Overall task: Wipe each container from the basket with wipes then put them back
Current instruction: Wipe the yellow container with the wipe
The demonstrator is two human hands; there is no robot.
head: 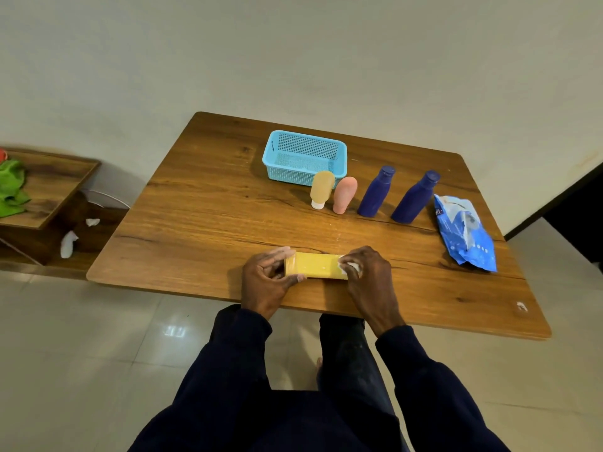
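A yellow tube-like container (315,265) lies sideways near the table's front edge. My left hand (266,281) grips its left end. My right hand (367,272) presses a white wipe (352,266) against its right end. The light blue mesh basket (304,158) stands with nothing in it at the back of the table. In front of it stand a tan tube (321,188) on its white cap, a pink tube (344,194), and two dark blue bottles (376,191) (415,198). A blue wipes pack (465,233) lies at the right.
The wooden table (208,220) ends just before my knees. A low wooden shelf (45,190) at the left holds a green cloth (11,187). Crumpled white wipes (68,243) lie on the shelf's lower level. Tiled floor surrounds the table.
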